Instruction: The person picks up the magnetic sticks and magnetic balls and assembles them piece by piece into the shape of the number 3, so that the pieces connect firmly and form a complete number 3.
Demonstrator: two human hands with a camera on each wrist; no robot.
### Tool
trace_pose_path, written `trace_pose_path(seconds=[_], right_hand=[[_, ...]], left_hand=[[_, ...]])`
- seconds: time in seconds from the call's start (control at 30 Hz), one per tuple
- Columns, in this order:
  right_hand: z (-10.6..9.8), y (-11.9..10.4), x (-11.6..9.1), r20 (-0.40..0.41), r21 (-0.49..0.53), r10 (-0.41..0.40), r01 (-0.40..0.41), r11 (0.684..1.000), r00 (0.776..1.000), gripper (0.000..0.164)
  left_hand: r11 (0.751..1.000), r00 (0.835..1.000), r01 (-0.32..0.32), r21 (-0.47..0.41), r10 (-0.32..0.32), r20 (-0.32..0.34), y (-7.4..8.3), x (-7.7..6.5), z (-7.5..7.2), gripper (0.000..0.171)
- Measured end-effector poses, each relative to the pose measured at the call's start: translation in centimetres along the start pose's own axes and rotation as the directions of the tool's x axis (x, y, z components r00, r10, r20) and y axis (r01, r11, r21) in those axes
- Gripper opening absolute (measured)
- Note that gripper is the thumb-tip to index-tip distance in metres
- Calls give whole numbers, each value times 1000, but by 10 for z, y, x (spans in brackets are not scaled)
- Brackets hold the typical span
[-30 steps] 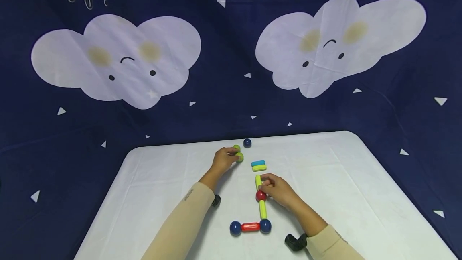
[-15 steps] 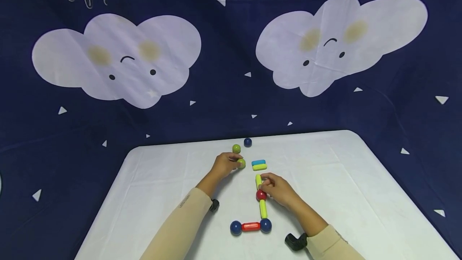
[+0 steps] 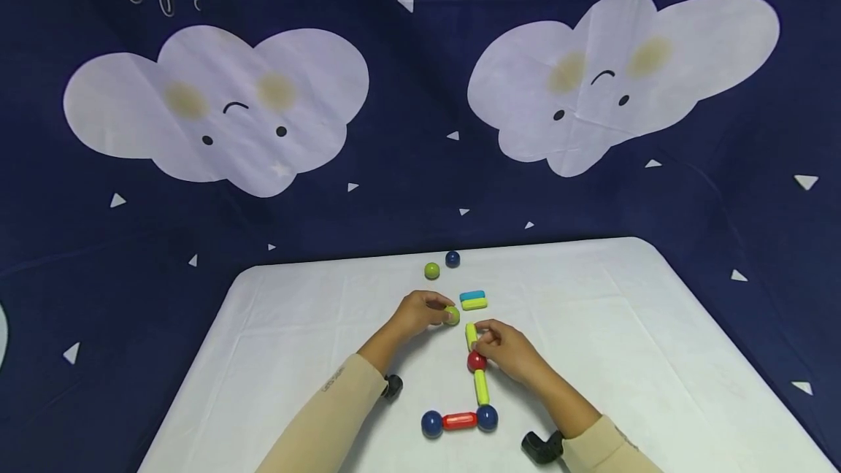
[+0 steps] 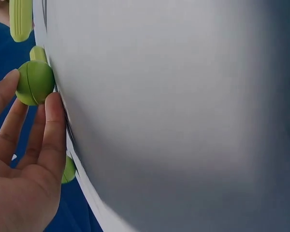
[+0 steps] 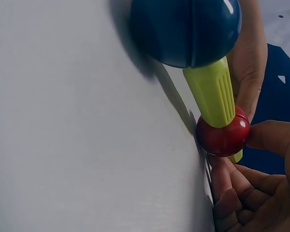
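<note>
The left hand (image 3: 423,314), pinching a green ball (image 3: 452,315), brings it closer to the yellow-green rod (image 3: 470,336) that the right hand (image 3: 510,350) pinches beside a red ball (image 3: 476,363), apparently putting a join within reach.

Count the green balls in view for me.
2: one green ball pinched by the left hand, another green ball near the far edge of the table, beside a blue ball. None appears hidden.
</note>
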State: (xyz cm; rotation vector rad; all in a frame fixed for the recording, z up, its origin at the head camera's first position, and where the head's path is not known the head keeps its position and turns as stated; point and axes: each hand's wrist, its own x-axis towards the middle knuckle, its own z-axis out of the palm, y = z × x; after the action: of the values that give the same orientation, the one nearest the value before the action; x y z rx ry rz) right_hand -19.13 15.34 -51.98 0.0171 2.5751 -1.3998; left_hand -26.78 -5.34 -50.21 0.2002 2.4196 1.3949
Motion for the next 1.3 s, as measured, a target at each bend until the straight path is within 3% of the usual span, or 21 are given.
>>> trace_pose_path(seconds=[0.77,1.3], right_hand=[[-1,2,-17,6,5,-12,12,1000,1000,34],[-5,4,-20,-25,8,-16,16,1000,1000,35]], left_hand=[[999,995,-49,0,49,88,14,-11,28,21],[997,995,-50,52,45,91,20,-9,36,23]])
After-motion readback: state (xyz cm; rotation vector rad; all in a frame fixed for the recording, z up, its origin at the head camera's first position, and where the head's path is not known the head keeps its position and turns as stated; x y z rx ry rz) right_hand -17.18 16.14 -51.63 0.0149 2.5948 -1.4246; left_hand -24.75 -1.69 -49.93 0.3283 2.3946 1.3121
